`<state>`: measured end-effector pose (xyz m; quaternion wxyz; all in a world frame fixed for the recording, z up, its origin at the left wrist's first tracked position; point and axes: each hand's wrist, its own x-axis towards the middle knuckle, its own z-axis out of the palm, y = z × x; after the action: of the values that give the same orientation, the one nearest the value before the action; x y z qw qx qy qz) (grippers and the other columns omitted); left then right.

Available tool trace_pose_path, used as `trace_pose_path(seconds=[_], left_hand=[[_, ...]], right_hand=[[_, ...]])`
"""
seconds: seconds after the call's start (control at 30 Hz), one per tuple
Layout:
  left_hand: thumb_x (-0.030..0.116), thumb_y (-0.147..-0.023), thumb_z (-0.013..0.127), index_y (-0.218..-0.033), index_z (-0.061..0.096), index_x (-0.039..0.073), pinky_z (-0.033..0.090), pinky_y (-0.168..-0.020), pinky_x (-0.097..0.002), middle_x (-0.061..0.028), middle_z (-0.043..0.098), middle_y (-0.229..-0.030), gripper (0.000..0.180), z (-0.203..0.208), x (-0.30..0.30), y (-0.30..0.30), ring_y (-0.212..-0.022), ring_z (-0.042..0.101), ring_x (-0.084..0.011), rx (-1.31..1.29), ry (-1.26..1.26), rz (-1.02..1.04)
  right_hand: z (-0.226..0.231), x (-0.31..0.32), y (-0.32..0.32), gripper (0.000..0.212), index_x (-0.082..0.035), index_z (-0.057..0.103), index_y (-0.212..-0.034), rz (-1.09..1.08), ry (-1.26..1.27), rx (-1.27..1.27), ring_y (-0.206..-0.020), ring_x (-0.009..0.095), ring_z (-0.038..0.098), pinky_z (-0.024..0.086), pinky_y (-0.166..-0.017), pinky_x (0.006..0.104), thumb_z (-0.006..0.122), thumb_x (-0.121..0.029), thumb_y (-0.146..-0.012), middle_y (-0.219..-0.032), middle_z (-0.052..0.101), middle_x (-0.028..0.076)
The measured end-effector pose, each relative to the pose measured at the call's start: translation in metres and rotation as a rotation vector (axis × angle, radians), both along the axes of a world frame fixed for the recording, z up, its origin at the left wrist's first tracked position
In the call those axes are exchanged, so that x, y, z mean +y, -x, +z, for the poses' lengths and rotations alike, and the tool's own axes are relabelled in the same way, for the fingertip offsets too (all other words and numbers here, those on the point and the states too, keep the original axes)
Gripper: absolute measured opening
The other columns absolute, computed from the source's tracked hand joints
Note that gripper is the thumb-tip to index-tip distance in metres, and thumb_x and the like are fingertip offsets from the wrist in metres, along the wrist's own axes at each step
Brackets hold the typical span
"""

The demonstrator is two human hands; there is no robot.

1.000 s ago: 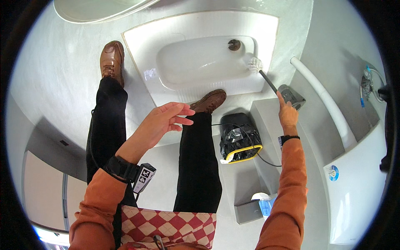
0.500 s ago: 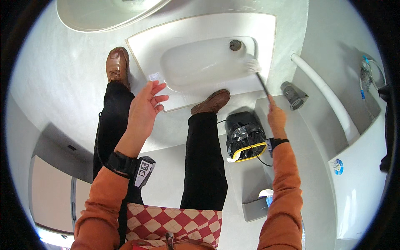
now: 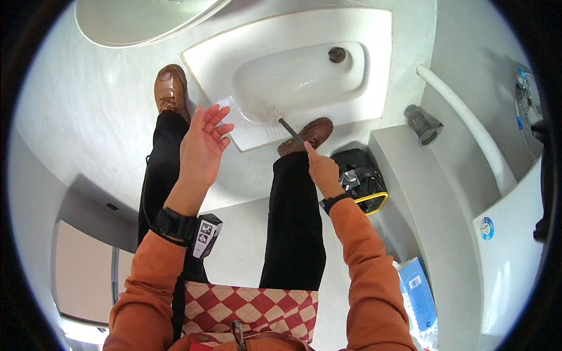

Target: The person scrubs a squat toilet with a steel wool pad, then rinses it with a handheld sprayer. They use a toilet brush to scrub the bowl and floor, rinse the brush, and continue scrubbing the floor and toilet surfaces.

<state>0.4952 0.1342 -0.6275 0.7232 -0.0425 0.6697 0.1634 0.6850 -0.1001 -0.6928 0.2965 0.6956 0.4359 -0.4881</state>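
"Where's the brush (image 3: 291,133)?"

"In the right hand (image 3: 324,169). The fingers (image 3: 310,152) are closed around the end of its dark handle."

"Which way does it point?"

"Away from the fingers, up and to the left, past the right shoe (image 3: 319,132). Its pale bristles are at the near edge of the toilet (image 3: 374,52) bowl. They're blurry, so I can't tell if they touch it."

"And the left hand (image 3: 201,152)?"

"It's up in the air, left of the bristles and a bit apart from them. Its fingers are open and a little bent."

"What's the toilet like?"

"White and shiny, set low in the pale floor (image 3: 117,105). There's a dark hole at the far right of its bowl."

"What else is in the room?"

"A black bin (image 3: 351,159) with a yellow rim, near the right wrist. A gray step (image 3: 404,169) runs beside it. Past that are a gray cup (image 3: 422,126) and a white pipe (image 3: 470,123). A blue pack (image 3: 417,292) is by the right sleeve (image 3: 366,257). Part of a white basin (image 3: 134,23) shows at the top left."
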Motion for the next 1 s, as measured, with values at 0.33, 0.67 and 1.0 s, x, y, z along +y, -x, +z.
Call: trace_pose_path(seconds=[0.33, 0.67, 1.0], left_hand=[[0.036, -0.091, 0.042, -0.107, 0.050, 0.006, 0.040, -0.067, -0.0251, -0.0053, 0.057, -0.104, 0.035, -0.002, -0.007, -0.001, -0.079, 0.054, -0.0131, -0.009, 0.010, -0.046], [0.036, -0.091, 0.042, -0.107, 0.051, 0.007, 0.040, -0.066, -0.0247, -0.0057, 0.057, -0.104, 0.034, -0.007, -0.008, 0.003, -0.079, 0.054, -0.0132, -0.032, 0.023, -0.054], [0.038, -0.092, 0.040, -0.106, 0.050, 0.006, 0.040, -0.064, -0.0241, -0.0058, 0.057, -0.102, 0.036, -0.003, -0.008, 0.000, -0.077, 0.054, -0.0131, -0.090, 0.068, -0.074]], right_hand=[[-0.016, 0.034, 0.094, 0.042, -0.021, 0.033, -0.134, -1.651, 0.309, 0.477, -0.041, 0.008, 0.029, 0.026, -0.036, 0.0227, 0.038, -0.022, -0.092, -0.055, 0.035, -0.002], [-0.031, 0.003, 0.054, 0.039, -0.014, 0.041, -0.126, -0.535, 0.044, 0.188, -0.081, 0.040, 0.057, 0.045, -0.070, 0.0459, 0.043, -0.016, -0.086, -0.092, 0.059, 0.022], [-0.081, 0.082, -0.077, 0.035, -0.021, 0.054, -0.116, 0.463, -0.294, 0.374, -0.063, 0.028, 0.060, 0.048, -0.058, 0.0402, 0.047, -0.013, -0.082, -0.068, 0.060, 0.012]])
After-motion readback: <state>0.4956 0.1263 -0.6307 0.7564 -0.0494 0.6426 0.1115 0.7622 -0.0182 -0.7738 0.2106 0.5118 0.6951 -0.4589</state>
